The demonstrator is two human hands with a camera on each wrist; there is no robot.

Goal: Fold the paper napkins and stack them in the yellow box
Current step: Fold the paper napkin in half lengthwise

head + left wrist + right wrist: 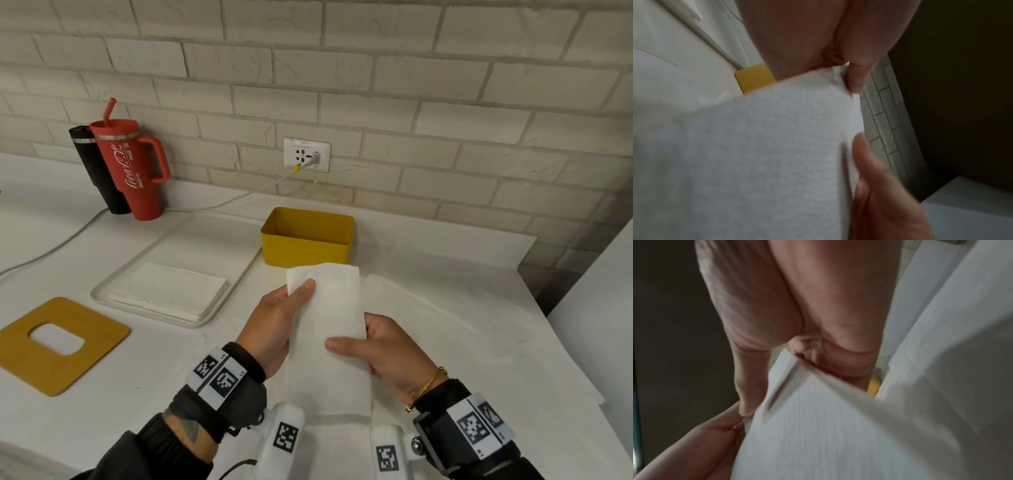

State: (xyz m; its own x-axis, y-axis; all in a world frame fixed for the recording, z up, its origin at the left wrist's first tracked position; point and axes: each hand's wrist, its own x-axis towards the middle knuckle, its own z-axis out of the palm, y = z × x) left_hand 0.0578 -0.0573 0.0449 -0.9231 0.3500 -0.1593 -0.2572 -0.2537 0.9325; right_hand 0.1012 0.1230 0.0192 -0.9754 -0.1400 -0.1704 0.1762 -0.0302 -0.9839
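Observation:
A white paper napkin (329, 339), folded into a long strip, is held above the counter between both hands. My left hand (281, 318) pinches its upper left edge, thumb on top. My right hand (380, 353) grips its right edge lower down, thumb lying across the front. The left wrist view shows the napkin (756, 154) close up, and so does the right wrist view of the napkin (828, 426). The yellow box (306, 236) stands open just beyond the napkin, near the wall. A stack of flat napkins (171, 291) lies on a white tray (219, 315) to the left.
A yellow lid with a cut-out (58, 346) lies at the left front. A red tumbler (135, 164) and a black bottle (92, 168) stand at the back left. A cable (222, 202) runs from the wall socket (306, 154). The counter drops off at the right.

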